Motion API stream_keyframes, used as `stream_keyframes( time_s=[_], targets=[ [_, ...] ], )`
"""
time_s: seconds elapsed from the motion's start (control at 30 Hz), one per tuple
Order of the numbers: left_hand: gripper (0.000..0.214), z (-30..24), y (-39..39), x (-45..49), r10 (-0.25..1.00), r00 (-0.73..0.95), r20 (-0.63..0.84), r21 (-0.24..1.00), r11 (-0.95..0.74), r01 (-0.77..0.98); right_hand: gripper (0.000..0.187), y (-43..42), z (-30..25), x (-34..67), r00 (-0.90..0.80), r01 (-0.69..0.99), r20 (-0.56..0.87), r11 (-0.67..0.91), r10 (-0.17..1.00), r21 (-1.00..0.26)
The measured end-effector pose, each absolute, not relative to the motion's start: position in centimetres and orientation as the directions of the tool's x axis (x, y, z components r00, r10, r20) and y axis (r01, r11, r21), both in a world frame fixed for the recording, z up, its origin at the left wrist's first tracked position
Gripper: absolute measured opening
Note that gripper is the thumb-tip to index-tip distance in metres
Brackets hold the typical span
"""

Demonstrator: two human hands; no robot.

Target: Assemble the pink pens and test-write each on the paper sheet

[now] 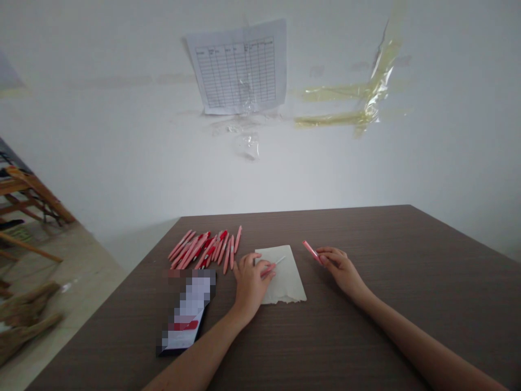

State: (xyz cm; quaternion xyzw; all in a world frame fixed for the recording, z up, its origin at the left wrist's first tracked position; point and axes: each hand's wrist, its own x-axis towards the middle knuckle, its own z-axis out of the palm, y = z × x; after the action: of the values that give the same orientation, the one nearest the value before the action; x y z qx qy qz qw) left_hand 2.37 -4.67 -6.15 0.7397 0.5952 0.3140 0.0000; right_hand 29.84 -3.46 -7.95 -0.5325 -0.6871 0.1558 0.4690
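two pinches closed: my left hand [249,278] on pink plastic pen piece [267,270], slim white rod [280,260] pointing away-right; my right hand [338,265] on pink plastic tube [311,250], slanting away-left.

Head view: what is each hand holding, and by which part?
Left hand: a pink pen piece, gripped by its pink body, with the pale refill sticking out. Right hand: a pink barrel, gripped at its near end.
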Motion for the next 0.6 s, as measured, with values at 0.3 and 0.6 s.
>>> stream_keyframes(
  time_s=[0.3, 0.6],
  targets=[
    [0.021, -6.37, -4.73, 2.32, 0.897, 0.072, 0.437, 0.308, -0.224, 0.925, 0.035, -3.27, -8.62, 29.87, -0.046, 0.676, 0.521, 0.410, 0.852, -0.612],
    [0.018, -6.01, -4.95, 2.49, 0.880, 0.066, 0.470, 0.283, -0.221, 0.933, 0.028, -4.14, -7.75, 29.99, -0.187, 0.804, 0.546, 0.446, 0.817, -0.392]
  ],
)
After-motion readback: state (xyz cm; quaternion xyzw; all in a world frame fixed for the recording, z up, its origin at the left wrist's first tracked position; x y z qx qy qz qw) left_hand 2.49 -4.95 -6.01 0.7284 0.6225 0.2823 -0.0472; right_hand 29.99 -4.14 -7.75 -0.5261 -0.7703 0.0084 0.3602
